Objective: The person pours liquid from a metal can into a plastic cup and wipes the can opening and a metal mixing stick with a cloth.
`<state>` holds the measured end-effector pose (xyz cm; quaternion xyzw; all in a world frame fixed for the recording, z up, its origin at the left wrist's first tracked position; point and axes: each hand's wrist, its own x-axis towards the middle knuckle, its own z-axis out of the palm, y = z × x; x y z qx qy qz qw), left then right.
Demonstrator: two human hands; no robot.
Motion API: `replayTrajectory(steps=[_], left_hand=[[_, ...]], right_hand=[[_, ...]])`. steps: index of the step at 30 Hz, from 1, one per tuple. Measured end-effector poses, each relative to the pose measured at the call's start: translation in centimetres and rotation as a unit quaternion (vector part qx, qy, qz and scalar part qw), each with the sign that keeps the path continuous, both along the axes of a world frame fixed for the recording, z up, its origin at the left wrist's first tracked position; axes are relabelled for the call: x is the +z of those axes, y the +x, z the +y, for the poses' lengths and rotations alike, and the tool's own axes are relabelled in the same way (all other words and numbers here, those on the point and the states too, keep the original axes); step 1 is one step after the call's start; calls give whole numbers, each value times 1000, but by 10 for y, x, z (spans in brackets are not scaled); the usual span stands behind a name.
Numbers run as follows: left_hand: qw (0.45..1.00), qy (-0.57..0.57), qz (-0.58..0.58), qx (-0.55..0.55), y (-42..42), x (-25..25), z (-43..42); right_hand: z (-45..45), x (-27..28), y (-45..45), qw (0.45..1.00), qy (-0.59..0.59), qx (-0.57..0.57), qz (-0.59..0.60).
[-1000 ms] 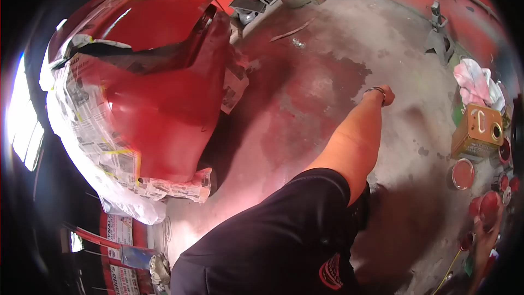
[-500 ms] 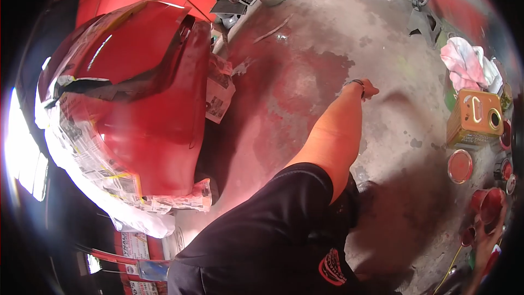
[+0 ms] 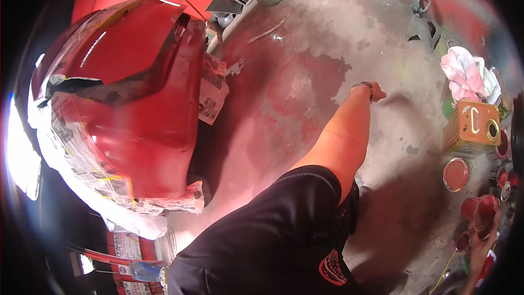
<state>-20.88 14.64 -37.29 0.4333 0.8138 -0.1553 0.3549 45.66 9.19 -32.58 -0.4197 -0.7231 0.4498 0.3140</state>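
"What do you see through the head camera?"

"I see the right hand (image 3: 492,228) on the far right, with its fingers wrapped around a red cup (image 3: 474,207). The cup is tipped, so I can look at its mouth."

"Where is the cup, then?"

"Low on the right side, near a round red thing (image 3: 456,175) (I can't tell if that is a lid or a full tin). A boxy gold can (image 3: 472,127) is a bit past that, and a pink and white cloth (image 3: 462,71) is just behind the can."

"And the left hand (image 3: 377,92)?"

"The arm reaches out over the gray floor (image 3: 401,125), with a dark band (image 3: 362,84) on the wrist. I can't tell if the fingers are curled up or loose, or if they hold something."

"What's that big thing on the left?"

"A shiny red car part (image 3: 147,142), well apart from both hands. Newspaper (image 3: 82,136) covers the side of it, with yellow tape here and there."
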Motion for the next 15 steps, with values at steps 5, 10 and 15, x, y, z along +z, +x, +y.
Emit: replayTrajectory(steps=[5, 10, 15], left_hand=[[999, 23, -23, 25, 21, 34, -3], [999, 49, -17, 9, 31, 47, 1], [990, 130, -61, 7, -1, -21, 28]], right_hand=[[-12, -1, 17, 998, -28, 4, 49], [-31, 22, 24, 999, -31, -41, -6], [-52, 54, 8, 994, -30, -79, 62]])
